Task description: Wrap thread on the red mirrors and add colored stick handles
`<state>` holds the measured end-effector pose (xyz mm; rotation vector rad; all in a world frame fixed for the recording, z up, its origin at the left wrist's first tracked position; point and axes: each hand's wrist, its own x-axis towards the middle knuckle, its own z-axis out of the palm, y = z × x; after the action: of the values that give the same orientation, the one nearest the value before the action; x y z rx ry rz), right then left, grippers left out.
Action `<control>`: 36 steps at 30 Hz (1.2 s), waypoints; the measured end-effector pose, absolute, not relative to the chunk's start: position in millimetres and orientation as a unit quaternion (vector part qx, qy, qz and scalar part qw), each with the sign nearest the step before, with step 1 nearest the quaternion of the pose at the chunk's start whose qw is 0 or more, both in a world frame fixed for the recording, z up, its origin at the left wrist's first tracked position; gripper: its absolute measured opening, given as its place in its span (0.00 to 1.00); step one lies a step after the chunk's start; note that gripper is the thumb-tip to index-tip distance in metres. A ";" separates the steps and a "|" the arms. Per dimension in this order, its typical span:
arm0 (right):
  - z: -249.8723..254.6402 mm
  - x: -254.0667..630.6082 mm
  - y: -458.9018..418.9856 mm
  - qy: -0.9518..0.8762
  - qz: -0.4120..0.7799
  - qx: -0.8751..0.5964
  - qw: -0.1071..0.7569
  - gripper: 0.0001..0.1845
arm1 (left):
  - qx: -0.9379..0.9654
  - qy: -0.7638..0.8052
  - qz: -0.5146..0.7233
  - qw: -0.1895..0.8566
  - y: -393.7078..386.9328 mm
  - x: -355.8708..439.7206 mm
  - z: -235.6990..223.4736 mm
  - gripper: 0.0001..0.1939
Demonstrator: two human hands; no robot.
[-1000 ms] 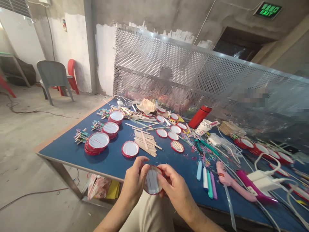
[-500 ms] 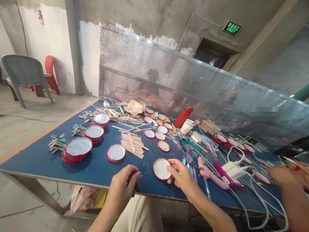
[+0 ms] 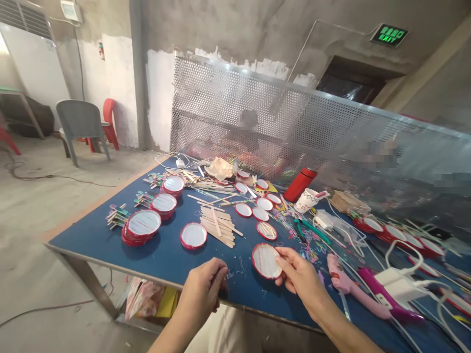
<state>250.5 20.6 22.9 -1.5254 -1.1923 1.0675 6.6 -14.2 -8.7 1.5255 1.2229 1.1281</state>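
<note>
My right hand (image 3: pixel 300 274) pinches a round white disc with a red rim (image 3: pixel 266 261) by its right edge, just above the table. Faint reddish streaks cross the disc's pale face. Close to the table's front edge is my left hand (image 3: pixel 206 284), fingers curled together; whatever they may hold is hidden. A similar red-rimmed disc (image 3: pixel 194 236) lies flat beyond my left hand. Beside it are flat wooden craft sticks (image 3: pixel 217 226) in a loose row. Another red-rimmed disc (image 3: pixel 267 230), with small sticks on its face, rests behind the held one.
Stacks of red-rimmed discs with stick handles (image 3: pixel 143 223) stand on the left. A pink glue gun (image 3: pixel 353 289), a purple power strip (image 3: pixel 390 296) and white cables lie at right. Green-handled pliers (image 3: pixel 314 231), a red bottle (image 3: pixel 300 185) and a paper cup (image 3: pixel 306 201) stand or lie farther back.
The view has swung left, so the table appears farther right. Another person's hand at the right edge has gone out of view. My right hand keeps hold of the disc.
</note>
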 end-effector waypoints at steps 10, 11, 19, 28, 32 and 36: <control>39.7 208.8 47.3 -0.503 0.512 -0.572 0.397 0.24 | 0.696 0.437 0.450 0.349 -14.2 -0.2 -6.4 0.30; 42.1 196.4 50.1 -0.513 0.526 -0.558 0.386 0.24 | 0.698 0.430 0.447 0.359 -14.8 -1.1 -5.5 0.33; 48.9 115.9 80.9 -0.562 0.565 -0.506 0.330 0.19 | 0.680 0.403 0.437 0.429 -19.7 -3.6 -1.8 0.40; 33.4 194.7 68.8 -0.638 0.367 -0.591 0.330 0.19 | 0.715 0.403 0.391 0.415 -17.5 -3.8 -6.7 0.37; 39.4 241.6 82.2 -0.693 0.222 -0.631 0.271 0.12 | 0.723 0.399 0.367 0.428 -11.5 -6.2 -6.7 0.38; 40.3 248.0 117.7 -0.750 0.098 -0.631 0.170 0.10 | 0.718 0.377 0.368 0.456 -8.6 -12.1 -5.8 0.38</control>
<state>248.0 117.7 40.3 -1.7932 -2.1311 0.2793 -12.1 -8.6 -5.8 1.7696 0.9299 0.9064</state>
